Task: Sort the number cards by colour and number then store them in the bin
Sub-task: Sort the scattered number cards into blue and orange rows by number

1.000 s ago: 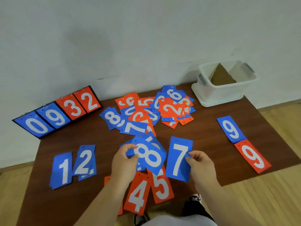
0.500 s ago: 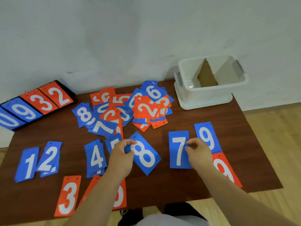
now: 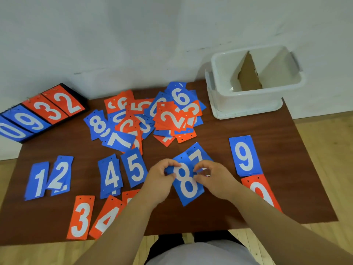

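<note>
A blue 8 card (image 3: 186, 185) lies tilted near the table's front centre, over the lower part of a blue 7 card (image 3: 197, 154). My left hand (image 3: 161, 178) pinches the 8's left edge and my right hand (image 3: 212, 178) pinches its right edge. Sorted blue cards lie in a row: 1 (image 3: 38, 181), 2 (image 3: 60, 175), 4 (image 3: 110, 175), 5 (image 3: 134, 167) and 9 (image 3: 245, 155). Red 3 (image 3: 81, 219), red 4 (image 3: 107, 219) and red 9 (image 3: 260, 190) lie nearer the front edge. An unsorted heap of red and blue cards (image 3: 147, 115) fills the middle back.
A white plastic bin (image 3: 248, 104) with a cardboard divider stands at the back right corner. A flip scoreboard (image 3: 38, 113) showing 0 9 3 2 leans at the back left by the wall. Brown table (image 3: 219, 131); wooden floor on the right.
My left hand has carried the blue 8 rightwards onto the blue 7. My right hand has left the 7 and now pinches the 8's right edge. The camera view shifted.
</note>
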A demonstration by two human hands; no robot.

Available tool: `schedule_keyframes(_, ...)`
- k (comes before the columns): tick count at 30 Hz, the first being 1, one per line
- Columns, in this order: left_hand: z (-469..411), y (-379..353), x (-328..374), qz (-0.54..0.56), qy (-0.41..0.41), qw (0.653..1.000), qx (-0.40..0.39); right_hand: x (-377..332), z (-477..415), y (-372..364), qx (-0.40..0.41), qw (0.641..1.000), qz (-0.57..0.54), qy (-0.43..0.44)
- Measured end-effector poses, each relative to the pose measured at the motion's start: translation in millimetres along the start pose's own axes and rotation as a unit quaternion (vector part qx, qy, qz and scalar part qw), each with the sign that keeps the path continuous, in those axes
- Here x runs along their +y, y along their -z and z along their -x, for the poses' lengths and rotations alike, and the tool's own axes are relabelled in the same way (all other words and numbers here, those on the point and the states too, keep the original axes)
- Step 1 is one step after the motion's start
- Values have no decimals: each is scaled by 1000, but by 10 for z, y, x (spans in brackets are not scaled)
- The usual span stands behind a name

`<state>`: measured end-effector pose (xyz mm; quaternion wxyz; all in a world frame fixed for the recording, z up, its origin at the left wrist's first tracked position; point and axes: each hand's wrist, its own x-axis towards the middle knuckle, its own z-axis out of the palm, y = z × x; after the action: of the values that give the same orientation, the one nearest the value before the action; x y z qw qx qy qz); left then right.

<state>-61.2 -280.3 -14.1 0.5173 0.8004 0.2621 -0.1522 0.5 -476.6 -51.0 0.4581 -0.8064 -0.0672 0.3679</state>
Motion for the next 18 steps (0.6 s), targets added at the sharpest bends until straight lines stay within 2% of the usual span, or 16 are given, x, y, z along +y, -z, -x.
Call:
schedule_keyframes(2, -103, -165, 106, -13, -24, 999, -20, 52, 18, 70, 15, 1000, 5, -2)
schedule_keyframes(5, -285, -404, 140, -42, -42, 998, 4, 215, 38, 263, 113, 993, -13, -29)
schedule_keyframes(7, -395, -567, 64, -159, -76, 984, 9, 368, 49, 439, 181, 981, -37, -58)
schedule_keyframes(9, -481, -749, -63, -361, -110, 925, -39, 511, 50, 588, 219, 971, -50, -76)
schedule_keyframes(11, -528, -884, -170, -480, -116, 865, -85, 603, 30, 676, 227, 970, -32, -79)
schedule_keyframes(13, -547, -916, -252, -525, -128, 835, -101, 649, -26, 692, 217, 973, -1, -80)
schedule_keyframes(15, -549, -855, -345, -538, -143, 825, -100, 669, -111, 663, 204, 976, 32, -75)
schedule_keyframes(18, -583, -693, -456, -529, -142, 831, -99, 643, -260, 573, 184, 975, 107, -63)
